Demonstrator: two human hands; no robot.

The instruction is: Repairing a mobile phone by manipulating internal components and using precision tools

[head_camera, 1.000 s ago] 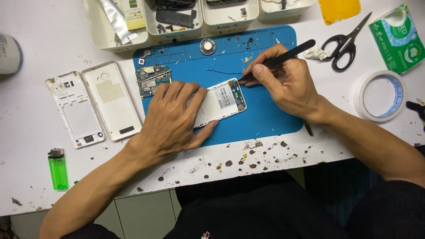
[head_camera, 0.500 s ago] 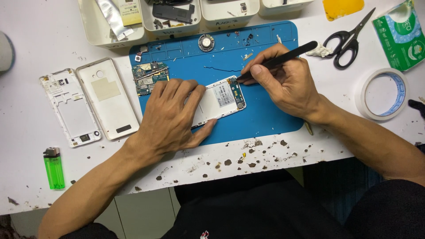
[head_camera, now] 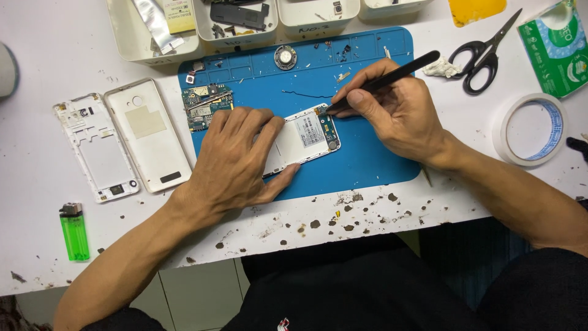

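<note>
Left hand [head_camera: 236, 156]: I have it pressed flat, fingers spread, over the opened phone [head_camera: 306, 136] on the blue mat [head_camera: 367, 159].
Right hand [head_camera: 395, 113]: pinched shut on black tweezers [head_camera: 383, 79].
Tweezer tip: touches the phone's top corner, just left of my right thumb.
Phone axis: runs from under my left palm up-right toward my right hand, which is nearer the exposed end.

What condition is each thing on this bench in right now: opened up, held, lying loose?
Phone: opened, back off, pinned flat by left hand.
Tweezers: pinched in right hand, tip at phone's top edge.
Back cover: removed, lying flat.
Circuit board: taken out, on mat.
Scissors: lying open.
</note>
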